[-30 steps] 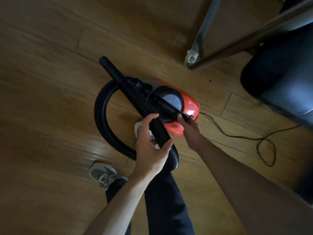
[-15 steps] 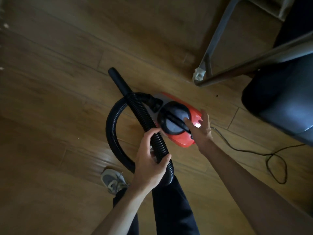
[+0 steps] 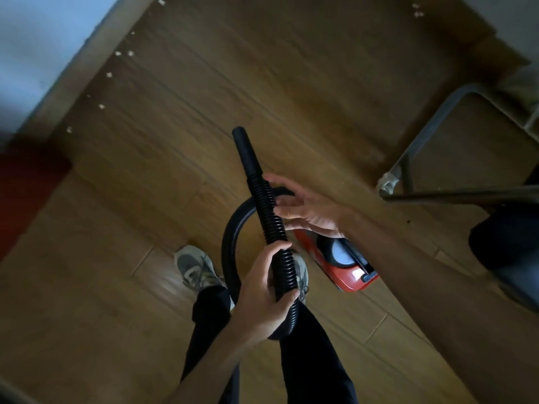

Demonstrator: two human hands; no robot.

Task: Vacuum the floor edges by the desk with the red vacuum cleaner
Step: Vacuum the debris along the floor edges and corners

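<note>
Preparing to vacuum, the left hand [image 3: 262, 287] is gripping the hose [image 3: 274, 225] while the loose-fingered right hand [image 3: 306, 211] is only touching it; next the nozzle [image 3: 243, 147] is probably needing lowering toward the crumbs [image 3: 109, 74].

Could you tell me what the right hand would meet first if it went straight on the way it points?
The black ribbed vacuum hose: the right hand's open fingers point at it, just beyond the left hand's grip, seemingly almost touching, though depth is unclear.
</note>
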